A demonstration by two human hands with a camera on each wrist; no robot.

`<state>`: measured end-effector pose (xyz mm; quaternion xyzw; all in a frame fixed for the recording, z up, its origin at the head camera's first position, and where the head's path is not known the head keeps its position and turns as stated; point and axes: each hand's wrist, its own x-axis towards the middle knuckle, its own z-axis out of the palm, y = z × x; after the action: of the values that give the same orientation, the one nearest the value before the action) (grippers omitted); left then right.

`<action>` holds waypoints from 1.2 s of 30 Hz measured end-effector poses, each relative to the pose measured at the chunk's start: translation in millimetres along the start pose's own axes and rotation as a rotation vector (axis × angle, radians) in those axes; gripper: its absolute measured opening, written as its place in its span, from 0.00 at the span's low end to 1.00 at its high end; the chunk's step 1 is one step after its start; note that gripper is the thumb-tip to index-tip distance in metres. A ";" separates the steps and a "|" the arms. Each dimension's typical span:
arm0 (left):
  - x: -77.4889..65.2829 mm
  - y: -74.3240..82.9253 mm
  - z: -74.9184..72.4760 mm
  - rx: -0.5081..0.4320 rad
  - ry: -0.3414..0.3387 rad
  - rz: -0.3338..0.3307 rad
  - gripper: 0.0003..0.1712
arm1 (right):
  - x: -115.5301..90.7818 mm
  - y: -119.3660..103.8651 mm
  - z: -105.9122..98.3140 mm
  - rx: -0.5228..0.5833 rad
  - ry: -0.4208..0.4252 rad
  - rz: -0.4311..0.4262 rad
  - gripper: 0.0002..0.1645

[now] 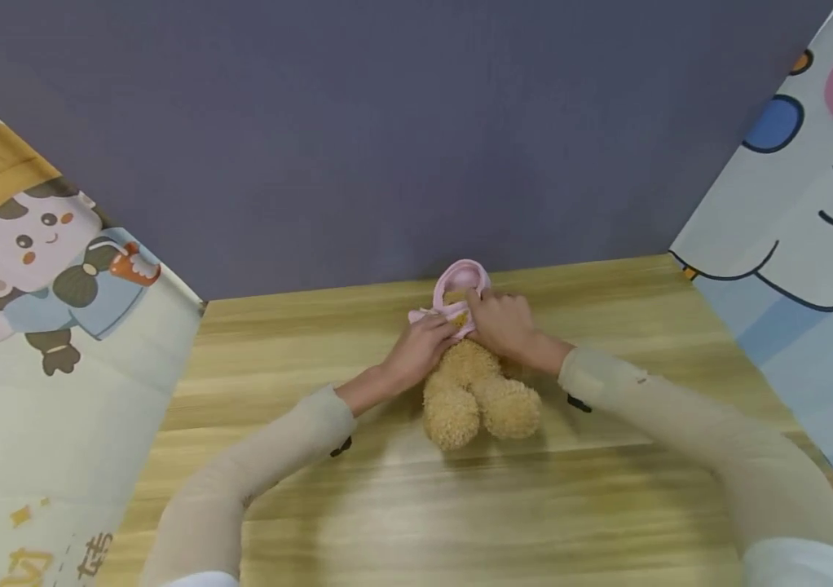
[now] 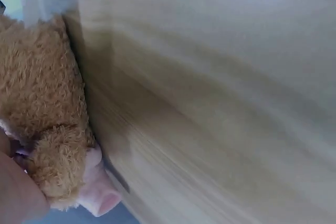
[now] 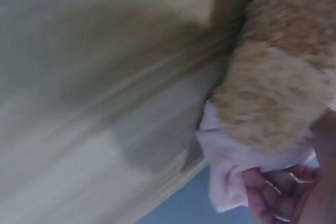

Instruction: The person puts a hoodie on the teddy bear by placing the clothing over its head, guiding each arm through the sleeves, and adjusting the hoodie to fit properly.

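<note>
A tan plush teddy bear [image 1: 466, 391] lies on the wooden table with its two legs toward me. Around its upper part is a small pink doll garment [image 1: 464, 269], its rounded pink opening at the far end. My left hand [image 1: 420, 350] grips the cloth at the left, over the bear's chest. On the other side, my right hand [image 1: 506, 326] pinches the garment, thumb toward the middle. The right wrist view shows curled fingertips [image 3: 254, 179] on the pink cloth below a furry arm. In the left wrist view, a pink sleeve end [image 2: 100, 195] sticks out past the bear's arm.
The wooden table [image 1: 299, 350] ends at a dark grey-blue panel [image 1: 387, 147] just beyond the garment. Cartoon-printed panels stand at the left [image 1: 42, 424] and the right [image 1: 805, 367].
</note>
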<state>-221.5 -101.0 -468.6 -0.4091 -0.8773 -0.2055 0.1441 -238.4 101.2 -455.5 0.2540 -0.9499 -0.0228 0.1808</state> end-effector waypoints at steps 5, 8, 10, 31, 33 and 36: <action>6.2 -0.7 -0.4 0.048 -0.083 -0.090 0.07 | 10.2 10.6 -3.7 0.124 -0.052 -0.025 0.29; 6.9 -2.8 1.7 0.066 -0.109 -0.177 0.11 | 3.5 13.0 -6.3 0.285 -0.078 -0.067 0.25; 6.2 -5.2 1.9 0.095 -0.107 -0.221 0.17 | -1.4 13.7 -5.4 0.382 -0.090 -0.097 0.26; 36.3 0.5 -0.2 0.501 -0.068 -0.163 0.19 | 2.7 12.6 6.8 0.305 0.063 -0.197 0.19; 29.7 -2.5 -2.1 0.374 -0.044 -0.193 0.23 | 0.0 14.1 5.8 0.343 0.073 -0.175 0.23; 15.6 -8.0 -5.1 0.250 -0.022 -0.202 0.29 | -7.5 16.7 1.1 0.410 0.095 -0.136 0.25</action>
<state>-237.0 -97.9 -459.6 -0.2998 -0.9342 -0.1036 0.1631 -240.6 119.4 -456.8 0.3499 -0.9057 0.1708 0.1680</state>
